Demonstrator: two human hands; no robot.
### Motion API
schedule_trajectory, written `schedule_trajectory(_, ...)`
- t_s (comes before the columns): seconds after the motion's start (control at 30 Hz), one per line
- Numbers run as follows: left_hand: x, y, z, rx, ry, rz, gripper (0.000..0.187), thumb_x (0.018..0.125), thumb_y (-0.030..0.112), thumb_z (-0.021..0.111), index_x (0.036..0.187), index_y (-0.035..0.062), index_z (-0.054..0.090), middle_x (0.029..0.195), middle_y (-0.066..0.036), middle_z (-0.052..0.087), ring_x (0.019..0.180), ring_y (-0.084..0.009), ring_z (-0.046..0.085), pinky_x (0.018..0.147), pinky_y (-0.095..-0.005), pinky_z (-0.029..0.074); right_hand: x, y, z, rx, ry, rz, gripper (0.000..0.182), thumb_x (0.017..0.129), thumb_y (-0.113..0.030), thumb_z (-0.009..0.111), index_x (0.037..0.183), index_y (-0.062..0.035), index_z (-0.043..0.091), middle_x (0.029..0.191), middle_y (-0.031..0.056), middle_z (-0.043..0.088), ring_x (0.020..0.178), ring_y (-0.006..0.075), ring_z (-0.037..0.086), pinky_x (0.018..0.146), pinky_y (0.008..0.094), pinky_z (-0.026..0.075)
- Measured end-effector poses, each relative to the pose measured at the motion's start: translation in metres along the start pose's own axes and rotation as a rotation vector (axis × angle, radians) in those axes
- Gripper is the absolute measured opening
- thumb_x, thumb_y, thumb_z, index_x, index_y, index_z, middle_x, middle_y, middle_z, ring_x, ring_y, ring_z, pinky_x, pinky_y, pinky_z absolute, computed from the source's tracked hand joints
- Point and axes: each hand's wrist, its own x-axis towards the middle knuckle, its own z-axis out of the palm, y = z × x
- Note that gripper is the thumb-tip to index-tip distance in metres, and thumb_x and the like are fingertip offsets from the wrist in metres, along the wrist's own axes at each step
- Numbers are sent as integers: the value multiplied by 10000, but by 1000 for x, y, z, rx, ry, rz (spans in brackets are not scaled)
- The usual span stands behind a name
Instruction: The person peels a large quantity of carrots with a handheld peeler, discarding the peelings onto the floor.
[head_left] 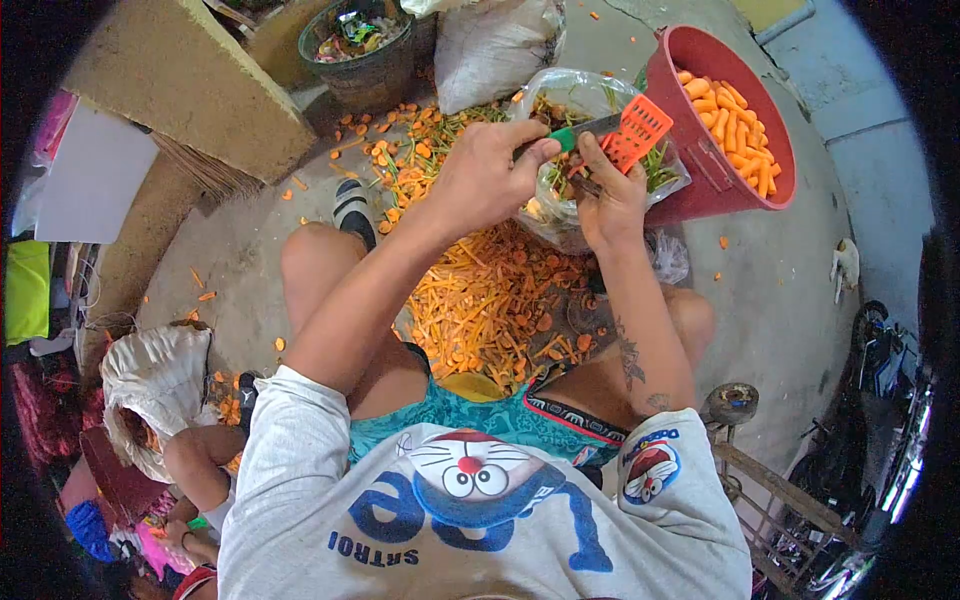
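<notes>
My left hand (484,178) is closed round the green handle of a knife (597,126), its dark blade pointing right. The blade reaches to an orange slotted plastic tool (640,132), which my right hand (612,205) grips with the fingers wrapped round its lower end. Both hands are raised over a clear plastic bag (560,95) of green stalks and scraps. Between my legs lies a wide heap of carrot peelings and cut ends (490,290) on the floor. Part of the knife's handle is hidden by my left fingers.
A red bucket (690,175) of peeled carrots (735,135) leans at the right. Behind stand a dark bin (365,75) of rubbish and a white sack (495,50). Another person's arm (195,470) is beside an open sack (155,370) at left. A motorbike (875,440) stands at right.
</notes>
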Motion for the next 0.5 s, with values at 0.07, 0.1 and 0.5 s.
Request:
schedule_trajectory(0.07,0,-1,0,9,7,24,263,997,238,630,990,-19,685,691,-116,661,613,-177,605,609,-360,485,-1,1,2,5,-1,-13,129,894,-8,764,975,-62,680,922,10,701,825,117,664,740,282,529)
schedule_trajectory(0.1,0,0,0,9,7,26,263,997,238,630,990,-19,685,691,-116,661,613,-177,605,609,-360,485,-1,2,5,-19,4,-33,87,925,-67,745,975,-71,675,862,16,691,743,121,656,625,280,510)
schedule_trajectory(0.5,9,-9,-11,47,174,-98,511,845,457,809,1048,12,659,730,-65,637,692,-139,593,676,-332,491,-6,4,2,-129,-124,-47,369,1063,-343,541,1125,-3,669,986,68,711,875,147,675,822,299,531)
